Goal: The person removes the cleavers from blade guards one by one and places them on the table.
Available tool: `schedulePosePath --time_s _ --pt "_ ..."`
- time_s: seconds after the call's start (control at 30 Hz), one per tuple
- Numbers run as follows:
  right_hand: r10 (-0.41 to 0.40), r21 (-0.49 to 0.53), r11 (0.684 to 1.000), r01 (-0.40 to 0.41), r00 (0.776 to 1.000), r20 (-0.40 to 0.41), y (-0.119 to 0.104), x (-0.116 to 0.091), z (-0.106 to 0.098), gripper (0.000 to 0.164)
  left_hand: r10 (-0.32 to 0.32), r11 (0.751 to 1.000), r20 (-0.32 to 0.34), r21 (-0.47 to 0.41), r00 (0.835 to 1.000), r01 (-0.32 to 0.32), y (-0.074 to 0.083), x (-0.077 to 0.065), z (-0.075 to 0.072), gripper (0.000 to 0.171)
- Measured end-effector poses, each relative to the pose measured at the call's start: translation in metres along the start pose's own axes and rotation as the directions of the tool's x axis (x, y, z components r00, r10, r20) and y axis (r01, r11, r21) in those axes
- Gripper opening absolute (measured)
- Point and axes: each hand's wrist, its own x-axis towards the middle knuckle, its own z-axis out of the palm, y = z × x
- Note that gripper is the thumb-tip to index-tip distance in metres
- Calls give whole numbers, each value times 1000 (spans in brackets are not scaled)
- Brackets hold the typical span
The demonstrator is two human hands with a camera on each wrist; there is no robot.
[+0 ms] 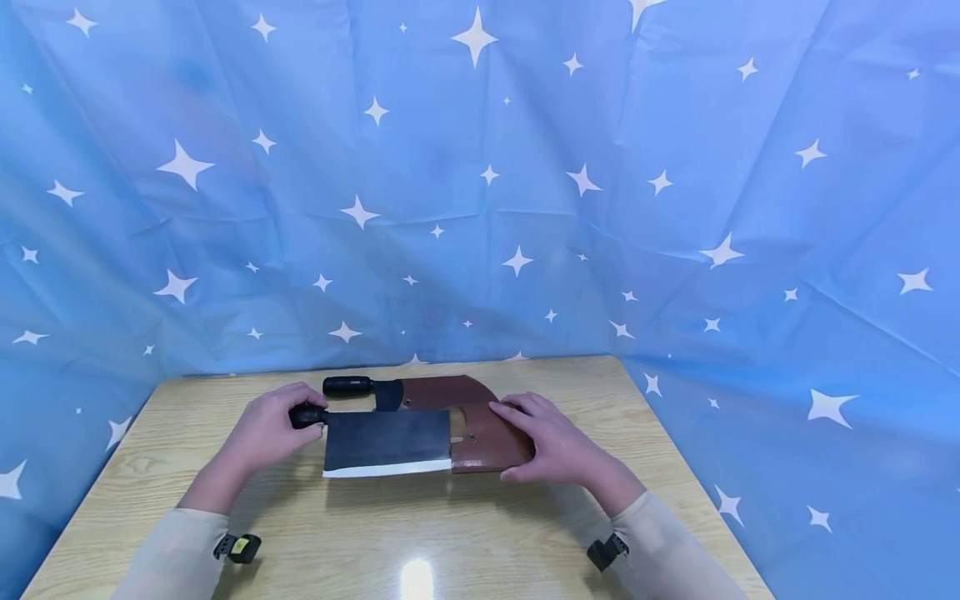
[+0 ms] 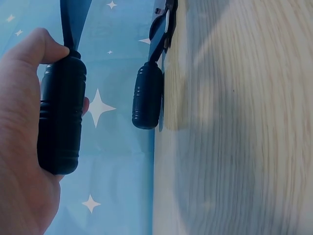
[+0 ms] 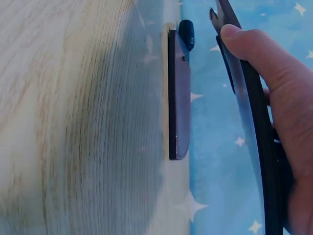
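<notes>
My left hand (image 1: 266, 429) grips the black handle (image 2: 62, 112) of a cleaver (image 1: 386, 442), whose dark, broad blade has a bright lower edge. The blade's right end meets the mouth of a brown leather sheath (image 1: 487, 450), where a tan strip of the inside shows. Thumb and fingers of my right hand (image 1: 551, 442) hold that sheath by its right end. Both are raised off the table. Just behind lies a second knife in its own brown sheath (image 1: 442, 390), its black handle (image 1: 347, 386) pointing left; neither hand touches it.
The pale wood table (image 1: 390, 542) runs back to a blue curtain (image 1: 480, 283) with white stars, which also hangs along both sides. A black strap device sits on each wrist. A bright light reflection shows near the table's front.
</notes>
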Motion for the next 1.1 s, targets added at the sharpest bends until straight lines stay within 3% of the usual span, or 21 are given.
schedulePosePath --time_s 0.53,0.93,1.1 --pt "-13 9 1000 14 1000 -6 11 -11 -1 109 20 1000 40 -25 999 -19 -10 -7 -9 25" --pt "9 51 999 -10 1000 26 19 -22 1 109 -3 999 97 -42 995 7 -17 -12 -7 25" --pt "41 83 995 -48 996 77 22 -26 4 108 -9 998 130 -59 991 17 -22 -15 -3 27"
